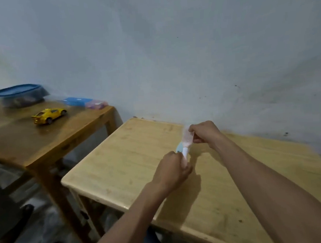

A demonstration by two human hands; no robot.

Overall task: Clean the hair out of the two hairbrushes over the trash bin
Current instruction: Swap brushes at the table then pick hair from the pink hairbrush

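Observation:
A small hairbrush (187, 141) with a pink head and a white handle is held above the light wooden table (120, 162). My left hand (173, 169) is closed around the white handle. My right hand (206, 133) pinches the far side of the pink head; blur hides whether hair is between the fingers. A pale blue object (179, 149) peeks out just left of the handle, behind my left hand; I cannot tell whether it is the second brush. No trash bin shows in this view.
A darker wooden table (43, 141) stands to the left, carrying a yellow toy car (49, 115), a blue-lidded container (19, 95) and small blue and pink boxes (86, 102). A pale wall runs behind both tables. Dark objects lie on the floor at lower left.

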